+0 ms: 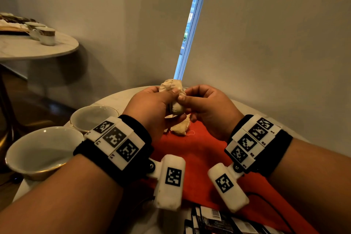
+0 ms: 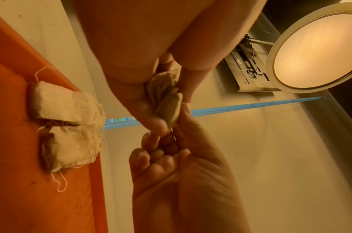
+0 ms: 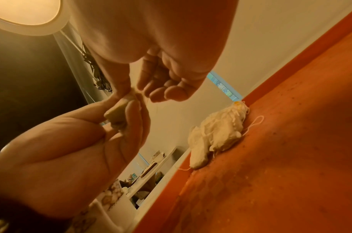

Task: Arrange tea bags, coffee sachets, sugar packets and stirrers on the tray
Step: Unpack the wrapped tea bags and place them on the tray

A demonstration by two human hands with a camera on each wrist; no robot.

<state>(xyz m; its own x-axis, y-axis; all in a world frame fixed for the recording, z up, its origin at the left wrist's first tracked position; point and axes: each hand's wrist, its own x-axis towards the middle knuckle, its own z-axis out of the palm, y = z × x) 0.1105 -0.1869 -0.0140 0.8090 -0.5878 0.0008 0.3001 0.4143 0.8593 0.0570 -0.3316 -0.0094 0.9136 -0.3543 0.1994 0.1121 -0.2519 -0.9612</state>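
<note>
Left hand: my left hand (image 1: 152,108) is up over the tray, fingers curled round a crumpled tea bag (image 1: 175,99).
Right hand: my right hand (image 1: 205,108) meets it from the other side, thumb and fingertips pinching the same tea bag at its edge; the other fingers are curled in.
Tea bags on tray: two more tea bags (image 2: 65,123) lie side by side, touching, near the far edge of the red tray (image 1: 199,150), loose strings trailing off them.
Surface: the tray sits on a round pale table (image 1: 117,99), and I'm working right above it.
Cups: two white cups (image 1: 57,138) with gold rims stand just left of the tray, close together.
Sachets: dark sachets (image 1: 212,220) with a barcode lie at the near edge, by my wrists.
Room: plain pale walls meet in a corner, with a narrow bright strip of window (image 1: 191,24) between them.
Far left: a second round table (image 1: 38,47) holds small cups and a tray of things I can't make out.
</note>
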